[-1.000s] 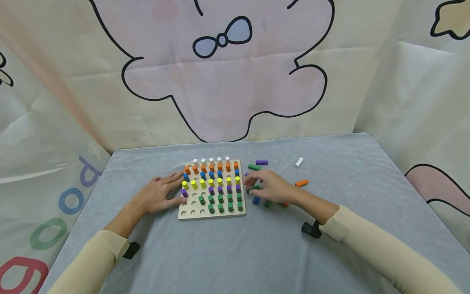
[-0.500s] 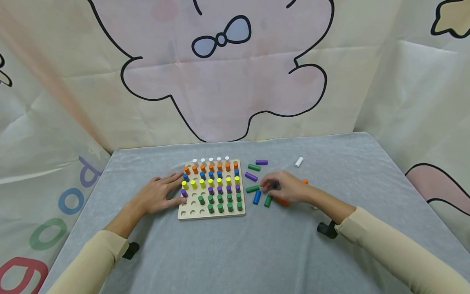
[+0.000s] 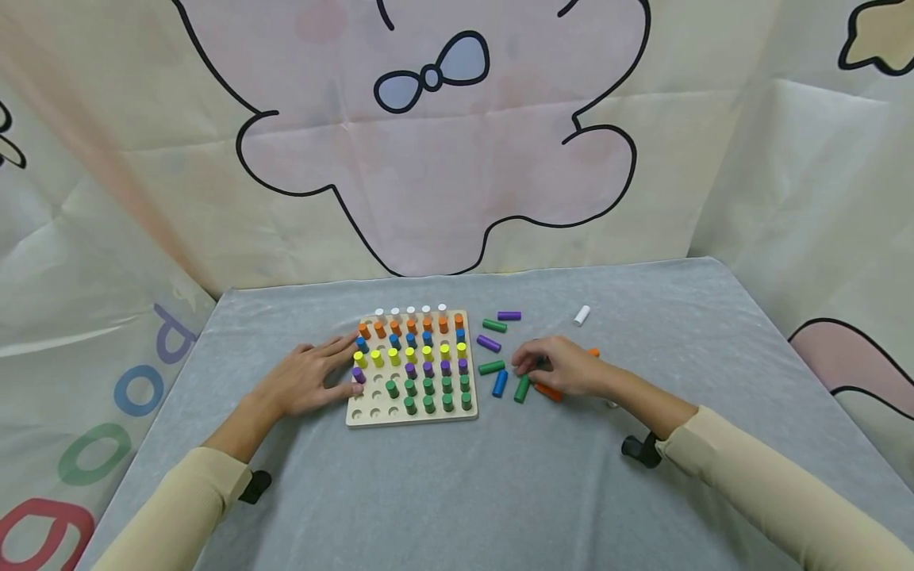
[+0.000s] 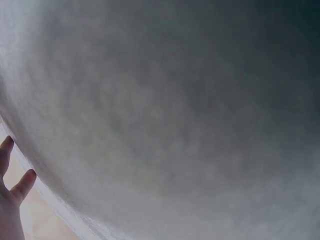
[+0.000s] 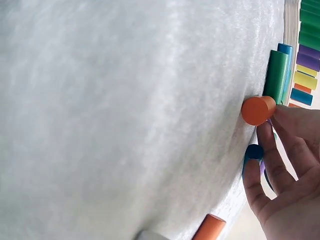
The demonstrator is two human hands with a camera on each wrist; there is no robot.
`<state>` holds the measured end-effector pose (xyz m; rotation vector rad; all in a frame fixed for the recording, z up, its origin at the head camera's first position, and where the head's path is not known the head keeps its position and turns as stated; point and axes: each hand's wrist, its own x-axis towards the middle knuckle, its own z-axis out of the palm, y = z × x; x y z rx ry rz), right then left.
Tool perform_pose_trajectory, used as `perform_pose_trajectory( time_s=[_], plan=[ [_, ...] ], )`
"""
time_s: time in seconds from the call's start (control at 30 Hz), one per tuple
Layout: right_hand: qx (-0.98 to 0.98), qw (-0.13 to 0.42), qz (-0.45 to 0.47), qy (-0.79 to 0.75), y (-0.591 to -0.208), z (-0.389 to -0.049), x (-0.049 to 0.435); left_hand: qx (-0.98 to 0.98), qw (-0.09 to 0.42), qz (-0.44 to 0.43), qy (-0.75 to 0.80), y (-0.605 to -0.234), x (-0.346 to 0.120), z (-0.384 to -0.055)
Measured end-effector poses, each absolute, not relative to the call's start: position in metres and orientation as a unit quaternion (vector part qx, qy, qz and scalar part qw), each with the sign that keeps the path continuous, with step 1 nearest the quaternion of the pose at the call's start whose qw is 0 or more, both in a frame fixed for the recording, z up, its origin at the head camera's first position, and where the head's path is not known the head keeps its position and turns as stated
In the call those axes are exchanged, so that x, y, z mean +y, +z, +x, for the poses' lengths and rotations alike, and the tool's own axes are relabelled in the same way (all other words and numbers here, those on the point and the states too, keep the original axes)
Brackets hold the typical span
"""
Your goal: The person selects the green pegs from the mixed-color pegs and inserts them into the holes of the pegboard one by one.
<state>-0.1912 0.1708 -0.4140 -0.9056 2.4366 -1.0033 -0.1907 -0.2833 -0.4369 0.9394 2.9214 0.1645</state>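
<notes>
A wooden pegboard (image 3: 421, 422) with rows of coloured pegs lies on the cloth. My left hand (image 3: 303, 379) rests at its left edge, fingers spread, thumb at the rim near a tilted purple peg (image 3: 359, 375). To the board's right, my right hand (image 3: 564, 366) is low among loose pegs, fingers bent down and thumb close to them. In the right wrist view its fingertips are near an orange peg (image 5: 257, 111), and a blue peg (image 5: 254, 151) lies by the outer fingers. I cannot tell whether it pinches a peg.
Between board and right hand lie a green peg (image 3: 491, 367), a blue peg (image 3: 500, 384) and a purple peg (image 3: 489, 343). Farther back are another purple peg (image 3: 509, 316) and a white peg (image 3: 581, 316). A grey cloth (image 3: 428, 492) covers the table; a printed curtain (image 3: 443, 174) hangs behind.
My right hand has moved right, away from the board's edge to the loose pegs, uncovering purple, green and blue ones. It shifts only slightly in the last half second. The left hand stays put.
</notes>
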Motion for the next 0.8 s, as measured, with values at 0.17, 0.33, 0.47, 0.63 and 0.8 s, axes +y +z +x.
perform_pose_trajectory(
  time_s=[0.17,0.33,0.47,0.63,0.8],
  plan=[
    [0.861,0.176,-0.325,-0.348,-0.4166,-0.1918,0.1699,0.949,0.031,0.307,0.056,-0.4365,-0.2833,-0.1902],
    [0.863,0.175,-0.321,-0.349,-0.4181,-0.1919,0.1697,0.949,0.028,0.308,0.058,-0.4375,-0.2834,-0.1907],
    [0.864,0.17,-0.319,-0.349,-0.4177,-0.1916,0.1695,0.95,0.03,0.306,0.056,-0.4377,-0.2833,-0.191],
    [0.864,0.159,-0.325,-0.349,-0.4177,-0.1915,0.1696,0.951,0.031,0.304,0.055,-0.4381,-0.2831,-0.1911],
    [0.864,0.156,-0.327,-0.349,-0.4178,-0.1928,0.1707,0.952,0.032,0.301,0.057,-0.4382,-0.2826,-0.1909]
  ],
)
